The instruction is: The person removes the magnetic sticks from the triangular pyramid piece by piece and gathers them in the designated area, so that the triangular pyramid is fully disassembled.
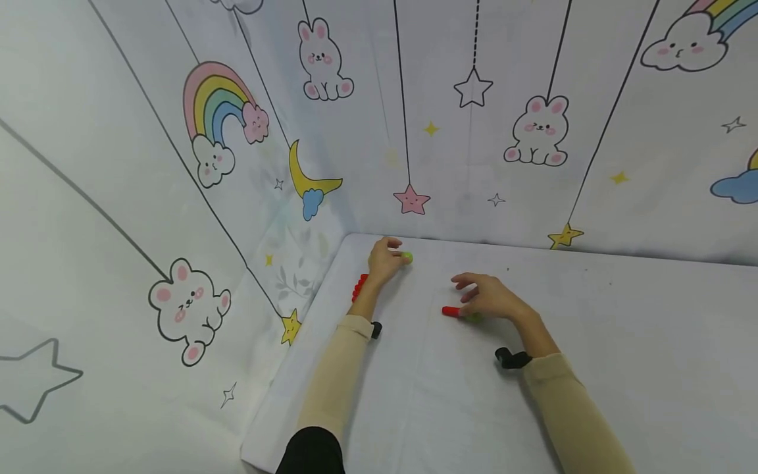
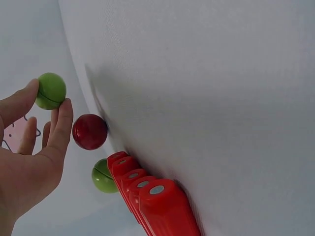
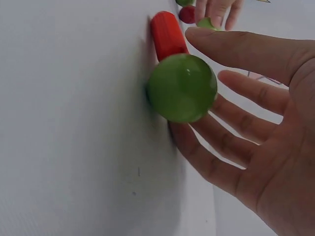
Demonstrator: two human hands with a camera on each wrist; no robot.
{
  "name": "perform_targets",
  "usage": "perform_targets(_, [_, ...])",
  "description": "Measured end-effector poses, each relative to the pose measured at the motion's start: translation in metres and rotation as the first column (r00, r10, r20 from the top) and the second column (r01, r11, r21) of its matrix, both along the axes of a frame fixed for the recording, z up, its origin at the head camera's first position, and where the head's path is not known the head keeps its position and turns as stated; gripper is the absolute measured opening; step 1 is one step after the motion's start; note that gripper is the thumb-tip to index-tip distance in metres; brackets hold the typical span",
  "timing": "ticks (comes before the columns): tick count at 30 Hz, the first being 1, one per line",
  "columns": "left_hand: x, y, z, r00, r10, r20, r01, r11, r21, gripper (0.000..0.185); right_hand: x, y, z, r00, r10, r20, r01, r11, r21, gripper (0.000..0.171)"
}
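My left hand pinches a green ball between thumb and fingertip, above the far left of the white table. Below it in the left wrist view are a dark red ball, a second green ball and a row of red rods with silver discs on their ends. My right hand is spread loosely around another green ball on the table, its thumb apart from the ball and its fingers beside and behind it. A single red rod lies end-on against that ball.
The white-covered table meets a printed wall cloth along its far edge, and a second cloth side runs along the left. Black straps with small cameras sit at the wrists.
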State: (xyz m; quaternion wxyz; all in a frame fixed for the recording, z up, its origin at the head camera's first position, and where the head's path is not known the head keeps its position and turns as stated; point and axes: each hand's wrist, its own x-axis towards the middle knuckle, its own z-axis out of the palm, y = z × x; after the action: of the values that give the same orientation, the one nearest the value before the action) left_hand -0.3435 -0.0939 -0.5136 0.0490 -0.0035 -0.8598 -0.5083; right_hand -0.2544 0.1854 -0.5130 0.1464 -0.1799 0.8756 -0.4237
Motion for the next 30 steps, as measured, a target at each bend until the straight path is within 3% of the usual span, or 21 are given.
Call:
perform_targets(11, [0.001,0.012,0.002,1.0,0.006,-0.03,-0.006,1.0,-0.014,0.044,0.0,0.013,0.005,0.999,0.005,0.033,-0.006,0.999,0.041,0.07])
perform_targets(20, [-0.001,0.012,-0.006,0.999,0.003,-0.049,-0.01,0.99,-0.138,0.043,0.002,0.013,0.008,0.999,0.028,0.031,-0.03,0.998,0.05,0.069])
perform_targets(30, [0.0,0.015,-0.007,0.998,-0.027,-0.056,0.019,0.99,-0.143,0.039,0.003,0.014,0.012,1.0,0.015,0.024,-0.016,0.999,0.05,0.074])
